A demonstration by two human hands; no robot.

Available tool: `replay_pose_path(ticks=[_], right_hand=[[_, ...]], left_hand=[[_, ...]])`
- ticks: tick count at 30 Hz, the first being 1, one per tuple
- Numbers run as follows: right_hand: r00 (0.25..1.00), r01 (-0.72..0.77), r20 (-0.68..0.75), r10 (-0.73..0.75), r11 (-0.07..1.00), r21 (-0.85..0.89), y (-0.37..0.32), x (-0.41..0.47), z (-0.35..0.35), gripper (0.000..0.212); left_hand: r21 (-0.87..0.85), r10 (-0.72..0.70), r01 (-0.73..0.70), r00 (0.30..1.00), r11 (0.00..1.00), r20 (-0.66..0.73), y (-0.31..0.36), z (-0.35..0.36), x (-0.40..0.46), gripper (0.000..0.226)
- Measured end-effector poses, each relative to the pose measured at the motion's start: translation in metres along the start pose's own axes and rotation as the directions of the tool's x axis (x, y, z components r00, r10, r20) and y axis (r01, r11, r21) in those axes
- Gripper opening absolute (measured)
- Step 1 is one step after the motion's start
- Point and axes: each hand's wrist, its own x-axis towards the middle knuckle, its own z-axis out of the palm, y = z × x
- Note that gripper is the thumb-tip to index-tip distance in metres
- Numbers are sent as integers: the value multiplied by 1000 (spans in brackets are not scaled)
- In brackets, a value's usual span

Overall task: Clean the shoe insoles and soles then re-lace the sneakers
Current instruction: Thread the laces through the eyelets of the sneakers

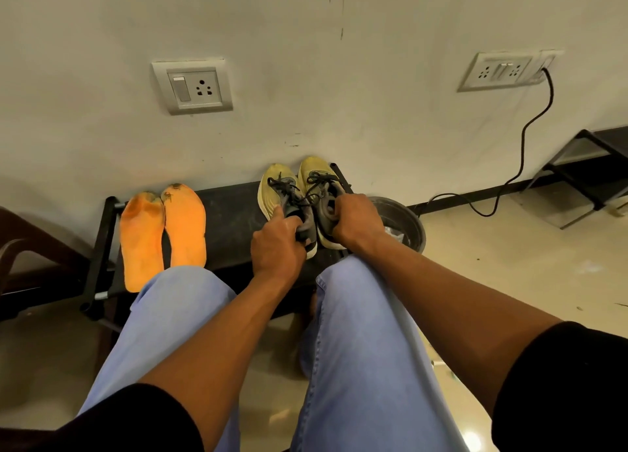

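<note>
Two yellow-and-grey mesh sneakers point(299, 196) stand toe-up against the wall on a low black rack point(231, 213). Left hand point(277, 244) curls round the left shoe's collar, index finger extended along its tongue. Right hand point(355, 222) wraps the other shoe's heel collar, fingers closed. Both arms reach forward over the knees. Shoes look light and soft-uppered with loose black laces point(289, 186); heel collars likely grip best. Two orange foam insoles point(163, 234) lie well left of the fingers, probably floppy.

Sneaker heels point(311, 229) behind hands
</note>
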Motion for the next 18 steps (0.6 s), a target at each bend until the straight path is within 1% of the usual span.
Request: replay_pose_path(ticks=[2, 5, 11, 18], right_hand=[[1000, -22, -18, 22, 1000, -2, 0, 1, 4, 9], [1000, -28, -7, 28, 999, -27, -2, 2, 9, 8], [999, -34, 16, 35, 998, -57, -3, 3, 14, 10], [998, -18, 54, 23, 996, -83, -3, 1, 15, 20]], left_hand=[[-11, 8, -8, 1000, 1000, 7, 1, 0, 1, 13], [-26, 32, -32, 999, 999, -5, 4, 0, 0, 16], [-136, 67, -70, 997, 988, -27, 3, -2, -5, 31], [-247, 38, -29, 999, 968, 30, -1, -8, -11, 45]])
